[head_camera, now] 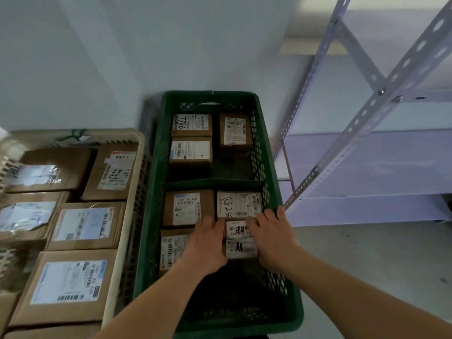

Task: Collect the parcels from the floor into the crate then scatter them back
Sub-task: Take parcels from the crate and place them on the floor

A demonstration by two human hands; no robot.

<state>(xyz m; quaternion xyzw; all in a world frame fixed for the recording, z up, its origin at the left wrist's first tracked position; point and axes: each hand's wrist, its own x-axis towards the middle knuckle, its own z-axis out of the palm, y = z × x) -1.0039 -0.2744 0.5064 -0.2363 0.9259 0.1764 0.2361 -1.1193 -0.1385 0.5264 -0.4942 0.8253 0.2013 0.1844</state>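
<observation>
1. Both hands form the grip here: the left hand (208,243) and the right hand (271,238) press in from either side of a small parcel (241,239) in the near half of the green crate (151,216), fingers curled over its edges and closed on it. Whether it is being set down or lifted out, I cannot tell.
2. That parcel sits at about 5 o'clock within the crate, touching the box marked "5288" (238,204) at its 12 o'clock.
3. Risks, as I judge them: a grip by fingertips alone on taped cardboard could slip, and the parcel might drop onto its neighbours. It is wedged close between boxes, so it could snag a neighbour's label edge or drag one askew. The right hand lies close to the crate's mesh wall, where knuckles might scrape.
4. Readable writing: handwritten "7786" on the box (191,124) at the crate's far left, about 11 o'clock; "5288" by hand beyond the divider (212,183). The held parcel bears bold handwritten characters I cannot make out, and print too blurred to trust.
5. At 9 o'clock, a beige crate (122,216) holds larger parcels; one label (115,171) shows "0011" or similar, upside down. Barcodes elsewhere are too small to read.
6. Grey metal shelving (367,118) stands at 2 o'clock.
</observation>
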